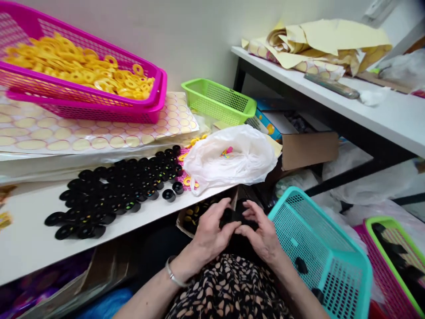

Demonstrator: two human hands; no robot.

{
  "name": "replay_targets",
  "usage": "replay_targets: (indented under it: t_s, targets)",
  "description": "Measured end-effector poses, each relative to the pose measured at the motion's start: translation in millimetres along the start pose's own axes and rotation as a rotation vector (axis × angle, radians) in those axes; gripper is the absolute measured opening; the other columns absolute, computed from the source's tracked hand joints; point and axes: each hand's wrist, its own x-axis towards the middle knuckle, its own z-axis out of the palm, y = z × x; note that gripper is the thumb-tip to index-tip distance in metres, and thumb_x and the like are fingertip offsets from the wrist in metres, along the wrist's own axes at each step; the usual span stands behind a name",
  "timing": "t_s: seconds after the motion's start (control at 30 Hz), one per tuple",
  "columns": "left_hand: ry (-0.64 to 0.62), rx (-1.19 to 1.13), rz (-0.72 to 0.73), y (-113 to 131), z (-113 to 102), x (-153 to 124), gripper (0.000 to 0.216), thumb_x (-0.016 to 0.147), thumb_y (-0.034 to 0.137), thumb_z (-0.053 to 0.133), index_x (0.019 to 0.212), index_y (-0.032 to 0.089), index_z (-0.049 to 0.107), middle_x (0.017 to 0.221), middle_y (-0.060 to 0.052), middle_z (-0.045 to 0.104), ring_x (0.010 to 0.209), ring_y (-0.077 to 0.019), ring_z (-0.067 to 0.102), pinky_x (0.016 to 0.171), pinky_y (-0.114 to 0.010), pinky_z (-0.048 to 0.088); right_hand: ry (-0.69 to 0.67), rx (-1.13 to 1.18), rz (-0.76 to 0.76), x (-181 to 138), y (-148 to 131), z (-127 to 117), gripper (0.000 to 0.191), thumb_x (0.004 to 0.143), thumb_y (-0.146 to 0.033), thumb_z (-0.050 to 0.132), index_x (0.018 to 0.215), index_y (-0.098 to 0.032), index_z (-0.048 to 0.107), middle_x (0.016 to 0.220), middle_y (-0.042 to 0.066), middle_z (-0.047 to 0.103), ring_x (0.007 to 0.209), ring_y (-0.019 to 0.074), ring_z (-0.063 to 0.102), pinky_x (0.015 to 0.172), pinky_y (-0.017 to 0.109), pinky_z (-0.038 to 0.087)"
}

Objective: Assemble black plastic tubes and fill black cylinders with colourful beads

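Observation:
My left hand [212, 230] and my right hand [260, 230] meet over my lap, fingers curled and pinched together around a small black piece [234, 217] between them. The piece is mostly hidden by my fingers. Just beyond my hands sits a cardboard box [186, 217] with black and yellow parts inside. Several black round caps [116, 190] lie in rows on the white table [33, 235] to my left.
A pink basket [99, 102] of yellow rings rests on sticker sheets at the back left. A green basket [217, 102] and a white plastic bag [232, 159] lie behind. A teal basket [318, 257] stands at my right, a white shelf [381, 110] above.

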Motion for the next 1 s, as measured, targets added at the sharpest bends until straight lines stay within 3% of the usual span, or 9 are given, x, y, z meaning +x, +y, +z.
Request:
replay_targets:
  t_s: [0.17, 0.3, 0.4, 0.57, 0.7, 0.8, 0.9, 0.97, 1.0]
  targets:
    - [0.49, 0.458, 0.053, -29, -70, -27, 0.024, 0.078, 0.023, 0.066, 0.101, 0.016, 0.061, 0.092, -0.007, 0.068, 0.083, -0.0179, 0.064, 0.076, -0.029, 0.052, 0.021, -0.204, -0.242, 48, 15, -19, 0.032, 0.083, -0.031, 0.062, 0.113, -0.02, 0.059, 0.119, 0.013, 0.059, 0.107, 0.025, 0.056, 0.087, 0.045, 0.052]
    - [0.643, 0.683, -0.099, -62, -104, -37, 0.023, 0.08, 0.026, 0.063, 0.099, 0.014, 0.061, 0.094, -0.009, 0.068, 0.084, -0.0197, 0.065, 0.075, -0.03, 0.051, 0.02, -0.373, -0.408, 100, 24, -13, 0.022, 0.085, -0.026, 0.056, 0.105, -0.017, 0.061, 0.115, 0.014, 0.061, 0.107, 0.0268, 0.055, 0.093, 0.049, 0.046]
    - [0.633, 0.782, -0.171, -82, -109, -36, 0.025, 0.081, 0.028, 0.062, 0.101, 0.014, 0.062, 0.096, -0.009, 0.068, 0.082, -0.02, 0.065, 0.073, -0.03, 0.052, -0.073, -0.565, -0.406, 144, 14, 1, 0.023, 0.086, -0.016, 0.046, 0.103, -0.014, 0.061, 0.12, 0.016, 0.058, 0.11, 0.027, 0.051, 0.093, 0.044, 0.044]
    - [0.631, 0.86, -0.138, -97, -106, -33, 0.032, 0.082, 0.03, 0.061, 0.11, 0.016, 0.059, 0.105, -0.011, 0.066, 0.068, -0.0175, 0.063, 0.064, -0.03, 0.052, -0.31, -0.949, -0.197, 202, 0, 18, 0.034, 0.082, -0.008, 0.042, 0.112, -0.013, 0.058, 0.117, 0.016, 0.057, 0.106, 0.0274, 0.047, 0.083, 0.037, 0.042]
    - [0.7, 1.001, 0.004, -91, -106, -38, 0.045, 0.076, 0.028, 0.068, 0.118, 0.018, 0.055, 0.116, -0.016, 0.062, 0.095, -0.028, 0.064, 0.08, -0.038, 0.053, -0.368, -0.991, -0.194, 211, 7, 21, 0.031, 0.083, -0.009, 0.04, 0.105, -0.017, 0.061, 0.103, 0.011, 0.061, 0.099, 0.0261, 0.048, 0.082, 0.037, 0.037]
    - [0.723, 0.991, 0.184, -74, -93, -30, 0.049, 0.074, 0.019, 0.069, 0.12, 0.019, 0.054, 0.114, -0.015, 0.063, 0.095, -0.0269, 0.064, 0.082, -0.038, 0.052, -0.36, -0.999, -0.257, 203, 15, 21, 0.033, 0.085, -0.008, 0.037, 0.103, -0.018, 0.062, 0.102, 0.01, 0.061, 0.1, 0.0253, 0.046, 0.082, 0.037, 0.035]
    - [0.591, 0.852, 0.315, -50, -67, 3, 0.035, 0.078, 0.009, 0.059, 0.112, 0.018, 0.056, 0.108, -0.013, 0.064, 0.089, -0.0218, 0.062, 0.079, -0.034, 0.051, -0.145, -1.015, -0.222, 198, 19, 22, 0.029, 0.091, -0.017, 0.035, 0.102, -0.014, 0.062, 0.115, 0.015, 0.056, 0.105, 0.0278, 0.043, 0.084, 0.039, 0.032]
    - [0.366, 0.778, 0.334, -37, -47, 39, 0.026, 0.081, 0.005, 0.048, 0.102, 0.017, 0.059, 0.104, -0.012, 0.063, 0.09, -0.0208, 0.059, 0.08, -0.033, 0.05, -0.021, -1.006, -0.184, 200, 18, 23, 0.03, 0.092, -0.028, 0.039, 0.104, -0.012, 0.061, 0.123, 0.017, 0.051, 0.108, 0.0296, 0.04, 0.086, 0.039, 0.032]
    - [0.217, 0.767, 0.313, -33, -38, 60, 0.025, 0.081, 0.005, 0.044, 0.096, 0.017, 0.059, 0.103, -0.011, 0.063, 0.091, -0.021, 0.057, 0.08, -0.033, 0.05, -0.03, -1.004, -0.185, 202, 17, 24, 0.031, 0.091, -0.032, 0.042, 0.106, -0.012, 0.06, 0.123, 0.018, 0.051, 0.108, 0.0297, 0.04, 0.085, 0.039, 0.032]
